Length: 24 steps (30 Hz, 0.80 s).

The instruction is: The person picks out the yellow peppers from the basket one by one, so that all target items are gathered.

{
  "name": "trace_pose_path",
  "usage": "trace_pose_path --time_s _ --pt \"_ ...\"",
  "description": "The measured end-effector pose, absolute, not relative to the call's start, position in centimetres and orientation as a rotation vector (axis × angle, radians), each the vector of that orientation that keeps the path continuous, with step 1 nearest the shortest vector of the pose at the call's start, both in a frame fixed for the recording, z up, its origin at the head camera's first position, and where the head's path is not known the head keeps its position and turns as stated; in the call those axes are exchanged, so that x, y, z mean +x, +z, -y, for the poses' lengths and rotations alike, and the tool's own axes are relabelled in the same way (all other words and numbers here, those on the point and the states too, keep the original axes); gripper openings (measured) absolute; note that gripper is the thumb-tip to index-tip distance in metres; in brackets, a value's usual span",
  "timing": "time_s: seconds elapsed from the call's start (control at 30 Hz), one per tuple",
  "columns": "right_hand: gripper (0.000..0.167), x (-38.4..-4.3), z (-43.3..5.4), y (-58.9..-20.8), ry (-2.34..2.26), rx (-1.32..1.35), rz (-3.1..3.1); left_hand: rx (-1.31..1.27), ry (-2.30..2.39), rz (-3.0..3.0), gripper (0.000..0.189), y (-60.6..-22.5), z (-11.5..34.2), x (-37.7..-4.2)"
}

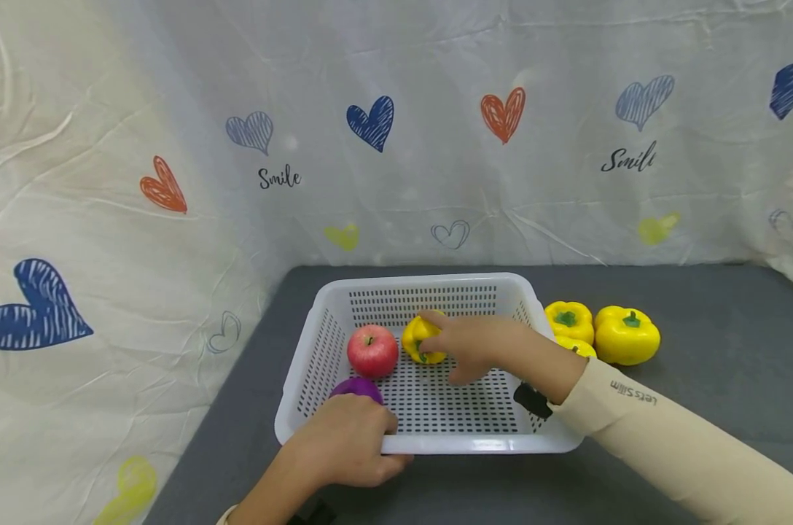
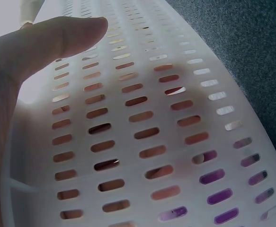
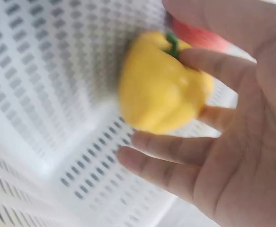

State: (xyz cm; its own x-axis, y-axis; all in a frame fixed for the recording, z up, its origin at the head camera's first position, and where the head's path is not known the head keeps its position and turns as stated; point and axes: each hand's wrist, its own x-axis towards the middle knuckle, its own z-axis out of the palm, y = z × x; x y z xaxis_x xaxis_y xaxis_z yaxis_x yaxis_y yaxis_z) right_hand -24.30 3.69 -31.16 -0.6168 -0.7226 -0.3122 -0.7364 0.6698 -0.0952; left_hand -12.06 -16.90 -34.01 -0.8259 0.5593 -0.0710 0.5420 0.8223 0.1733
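Observation:
A white plastic basket (image 1: 475,443) with slotted walls stands on the grey table. My left hand (image 1: 347,441) grips its front rim, fingers on the inner side; in the left wrist view the thumb (image 2: 66,35) lies along the outer wall. Inside, a yellow bell pepper (image 1: 418,337) lies on its side near the back wall. Over it is my right hand (image 1: 478,346), its fingers spread and fairly straight, some touching or very near the pepper (image 3: 159,90). A red apple (image 1: 372,351) is left of the pepper. A purple rounded thing (image 1: 358,388) is partly hidden behind my left hand.
Several yellow bell peppers (image 1: 626,335) are grouped on the table, just right of the basket and partly behind my right forearm. A white curtain (image 1: 409,189) printed with hearts hangs behind the table and along its left side.

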Motion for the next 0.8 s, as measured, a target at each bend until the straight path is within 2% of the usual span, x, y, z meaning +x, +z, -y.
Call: trace_pose_path --time_s 0.4,0.8 --pt "0.054 -24.7 -3.4 -32.0 0.128 -1.282 -2.643 0.9 0.21 -2.904 0.035 -34.0 16.9 -12.1" --pt "0.052 -25.3 -4.2 -32.2 -0.021 -1.407 -2.69 0.846 0.238 -2.852 0.032 -33.8 16.9 -12.2"
